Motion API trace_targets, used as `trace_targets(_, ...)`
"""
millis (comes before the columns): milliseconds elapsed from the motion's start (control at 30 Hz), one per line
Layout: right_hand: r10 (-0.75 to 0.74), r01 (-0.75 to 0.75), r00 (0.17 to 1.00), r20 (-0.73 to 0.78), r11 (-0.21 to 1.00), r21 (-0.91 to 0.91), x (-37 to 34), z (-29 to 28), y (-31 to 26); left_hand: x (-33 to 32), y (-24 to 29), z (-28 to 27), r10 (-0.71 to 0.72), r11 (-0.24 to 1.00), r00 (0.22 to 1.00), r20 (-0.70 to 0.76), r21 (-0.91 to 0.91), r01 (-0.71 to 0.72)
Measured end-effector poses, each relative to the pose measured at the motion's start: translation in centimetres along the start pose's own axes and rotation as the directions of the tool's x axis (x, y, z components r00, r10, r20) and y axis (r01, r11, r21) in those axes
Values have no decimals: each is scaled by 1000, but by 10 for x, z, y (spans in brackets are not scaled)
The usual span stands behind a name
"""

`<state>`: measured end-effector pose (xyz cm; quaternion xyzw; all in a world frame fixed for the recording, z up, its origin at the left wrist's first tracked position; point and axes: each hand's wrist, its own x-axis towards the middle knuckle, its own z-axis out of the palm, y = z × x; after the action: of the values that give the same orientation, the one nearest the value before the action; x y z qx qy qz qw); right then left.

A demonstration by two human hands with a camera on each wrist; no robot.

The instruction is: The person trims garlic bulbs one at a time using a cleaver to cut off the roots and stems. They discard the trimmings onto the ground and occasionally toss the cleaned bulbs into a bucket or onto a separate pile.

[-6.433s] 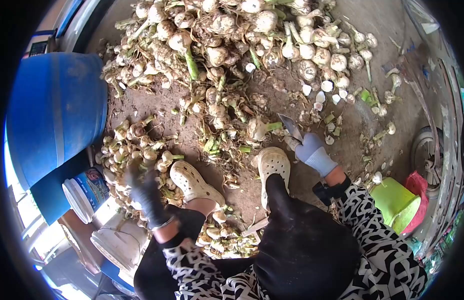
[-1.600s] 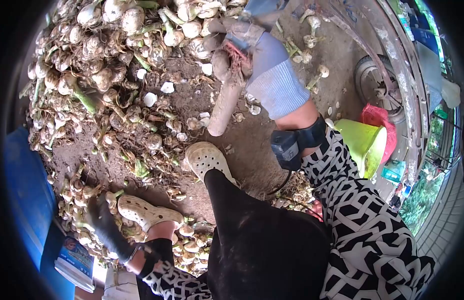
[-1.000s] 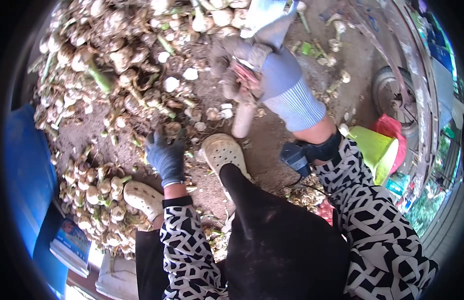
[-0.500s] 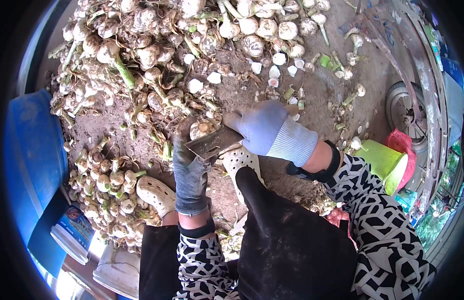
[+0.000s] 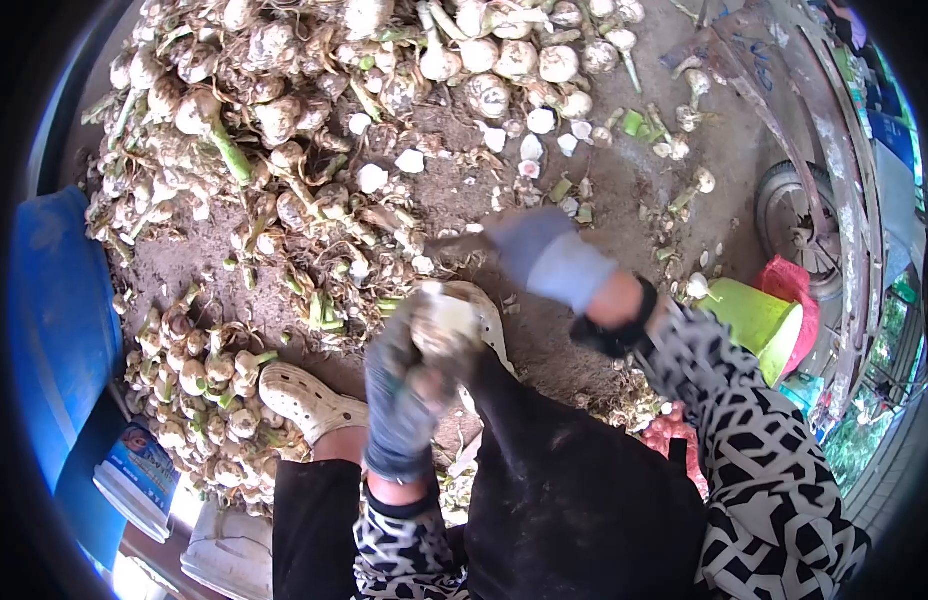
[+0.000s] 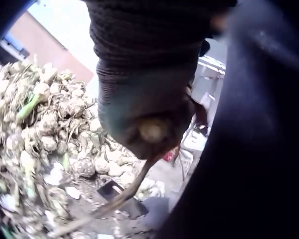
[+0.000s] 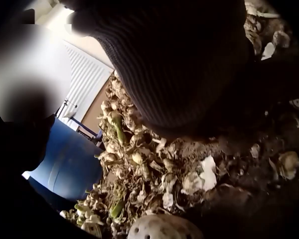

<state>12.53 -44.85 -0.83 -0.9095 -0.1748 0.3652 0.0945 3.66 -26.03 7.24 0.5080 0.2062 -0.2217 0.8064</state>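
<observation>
In the head view my gloved left hand [image 5: 396, 420] grips a garlic bulb [image 5: 446, 322], its pale top turned up, above the light clog [image 5: 484, 315]. To its upper right, my gloved right hand [image 5: 539, 255] holds a knife, whose blurred dark blade [image 5: 459, 244] points left, apart from the bulb. A long dry stalk [image 6: 114, 201] crosses the left wrist view below the glove, and the knife's flat blade [image 6: 134, 208] shows behind it. The right wrist view shows mostly the ribbed glove cuff [image 7: 174, 74]; the fingers are hidden there.
A large heap of garlic [image 5: 274, 110] covers the floor ahead. A smaller pile of trimmed bulbs [image 5: 199, 380] lies by the left clog [image 5: 309, 405]. A blue barrel [image 5: 59, 320] stands left, a lime-green bucket [image 5: 749, 325] right, near a wheel [image 5: 799, 225].
My left hand went from the small pile to the floor, took a garlic bulb and lifted it nearer. The right hand came down with the knife, crossed before the left, then drew away up and right.
</observation>
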Motion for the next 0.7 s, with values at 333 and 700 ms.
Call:
trace_targets(333, 32, 27, 999, -42, 366, 930, -36, -3, -19, 20, -13, -5, 345, 676, 930, 124, 654, -338)
trace_targets(700, 15, 428, 850, -526, 562, 708, -53, -30, -31, 8, -19, -4, 291, 939, 938, -188, -130, -317)
